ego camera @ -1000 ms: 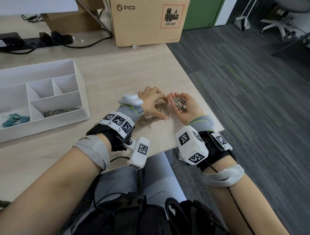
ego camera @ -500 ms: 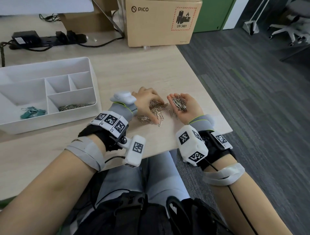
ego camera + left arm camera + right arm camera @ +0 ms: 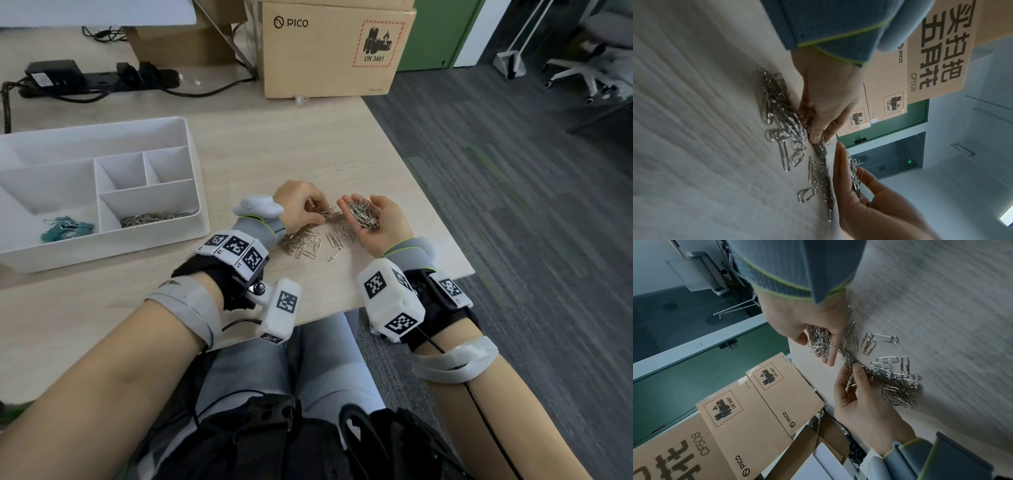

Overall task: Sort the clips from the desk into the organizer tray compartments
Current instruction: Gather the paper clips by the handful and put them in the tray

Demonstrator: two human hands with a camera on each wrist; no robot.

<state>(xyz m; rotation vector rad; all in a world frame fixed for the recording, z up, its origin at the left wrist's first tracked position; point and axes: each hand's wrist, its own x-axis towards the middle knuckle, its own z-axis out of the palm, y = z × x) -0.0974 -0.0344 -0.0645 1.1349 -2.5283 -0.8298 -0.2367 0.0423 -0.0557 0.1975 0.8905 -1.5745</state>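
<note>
Silver paper clips (image 3: 308,240) lie scattered near the desk's front right corner. My left hand (image 3: 317,210) is curled over the pile, and its thumb and fingers pinch a bunch of clips (image 3: 819,146) beside the right palm. My right hand (image 3: 359,205) lies palm up and cupped, with a heap of clips (image 3: 363,214) resting in it; its fingers (image 3: 830,353) are nearly straight. The white organizer tray (image 3: 191,192) stands to the left, with silver clips (image 3: 154,217) in its front right compartment and teal binder clips (image 3: 65,228) in the left one.
A PICO cardboard box (image 3: 329,51) stands at the back of the desk, with a black power strip and cables (image 3: 102,80) to its left. The desk edge (image 3: 428,212) runs close to my right hand, with grey carpet beyond. My lap is below the front edge.
My left hand has raked clips from the pile toward the right palm and now pinches a bunch. The right hand has stayed cupped in place. The head view has shifted left.
</note>
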